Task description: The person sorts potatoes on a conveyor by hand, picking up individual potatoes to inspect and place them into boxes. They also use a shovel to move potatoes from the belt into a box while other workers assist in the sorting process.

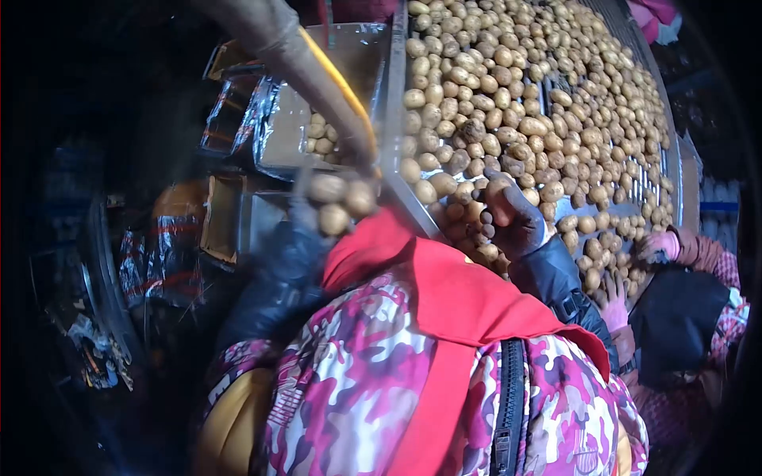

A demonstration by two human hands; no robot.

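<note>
Brown potatoes (340, 202) fill the left hand (305, 210); right hand (512, 218) grips one; no writing legible.

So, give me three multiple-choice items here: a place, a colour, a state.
1. Where do most potatoes lie? A on the belt B in a bucket C on the floor
2. What colour is the scarf? A blue B red C green
3. How is the right hand? A flat, empty B curled on a potato C out of view
Answers: 1 A, they cover the belt. 2 B, it is plainly red. 3 B, its gloved fingers wrap one potato.
</note>
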